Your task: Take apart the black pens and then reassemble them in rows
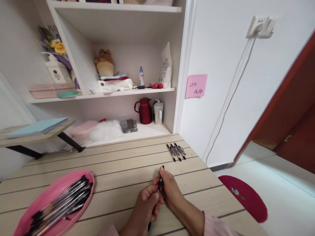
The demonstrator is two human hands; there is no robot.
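Above the wooden tabletop a black pen (160, 184) is gripped between both hands. My left hand (147, 201) pinches its lower part between thumb and fingers. The fingers of my right hand (170, 186) are closed round the upper part, with the dark tip showing above the thumb. A small black end shows under my left hand; whether it belongs to the same pen I cannot tell. Several black pens (176, 152) lie side by side beyond my right hand. To the left, a pink basin (90, 176) holds many clear and black pens or pen parts (65, 203).
The table (118, 177) meets a white shelf unit (123, 95) bearing a red jug (144, 111), a cup (158, 112) and a plush toy (104, 62). A small riser (70, 124) carries blue folders (36, 127). A red stool (246, 196) stands at right.
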